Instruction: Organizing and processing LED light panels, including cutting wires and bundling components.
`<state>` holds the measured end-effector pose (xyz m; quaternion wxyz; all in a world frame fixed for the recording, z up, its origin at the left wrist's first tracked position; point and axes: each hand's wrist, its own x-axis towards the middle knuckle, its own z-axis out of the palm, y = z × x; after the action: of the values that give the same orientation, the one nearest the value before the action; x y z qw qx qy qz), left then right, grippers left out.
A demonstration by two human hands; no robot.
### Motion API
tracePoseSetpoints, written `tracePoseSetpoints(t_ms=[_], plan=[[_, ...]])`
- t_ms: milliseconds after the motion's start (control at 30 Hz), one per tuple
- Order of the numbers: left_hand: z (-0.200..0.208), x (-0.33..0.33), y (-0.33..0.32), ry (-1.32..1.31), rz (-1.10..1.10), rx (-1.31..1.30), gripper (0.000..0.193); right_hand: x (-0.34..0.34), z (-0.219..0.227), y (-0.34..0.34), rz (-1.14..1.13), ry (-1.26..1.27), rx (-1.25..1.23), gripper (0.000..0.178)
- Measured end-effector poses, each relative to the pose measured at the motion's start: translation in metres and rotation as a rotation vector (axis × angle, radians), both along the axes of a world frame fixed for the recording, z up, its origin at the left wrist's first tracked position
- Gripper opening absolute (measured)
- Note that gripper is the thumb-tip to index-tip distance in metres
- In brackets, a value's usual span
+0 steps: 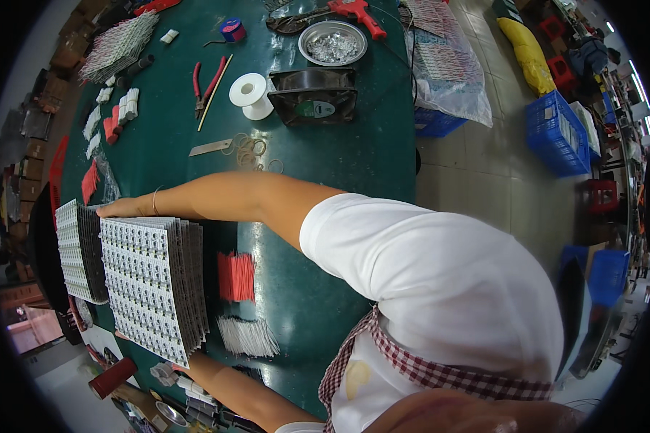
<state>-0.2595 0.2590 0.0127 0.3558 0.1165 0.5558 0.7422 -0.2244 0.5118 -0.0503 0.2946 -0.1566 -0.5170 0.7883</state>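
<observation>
A thick stack of white circuit board panels (141,281), covered in rows of small parts, stands on edge at the left of the table. My right hand (119,208) lies along its far edge, with the fingertips at the gap beside a second stack of panels (79,249). From the near side, my left hand (197,364) reaches behind the stack's lower edge; most of its fingers are hidden. The panels sit between my two hands. Right of the stack lie a bundle of red wires (236,276) and a bundle of white wires (248,337).
On the green table (318,155) are red-handled pliers (208,86), a white spool (252,96), a black fan (313,95), rubber bands (249,150), a metal bowl (332,43) and a red glue gun (359,14). Blue crates (557,133) stand on the floor at right.
</observation>
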Motion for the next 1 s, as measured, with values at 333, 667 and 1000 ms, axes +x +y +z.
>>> tracePoseSetpoints(t_ms=[333, 667, 1000], plan=[[0.001, 0.009, -0.004, 0.052, 0.021, 0.076, 0.076, -0.008, -0.015, -0.001, 0.046, 0.054, 0.022, 0.069], [0.007, -0.006, -0.01, 0.104, 0.092, 0.128, 0.075, -0.021, -0.01, -0.007, -0.027, 0.015, 0.015, 0.055], [-0.007, -0.09, -0.023, 0.306, -0.012, 0.166, 0.071, -0.013, 0.02, -0.026, 0.141, 0.124, 0.342, 0.054]])
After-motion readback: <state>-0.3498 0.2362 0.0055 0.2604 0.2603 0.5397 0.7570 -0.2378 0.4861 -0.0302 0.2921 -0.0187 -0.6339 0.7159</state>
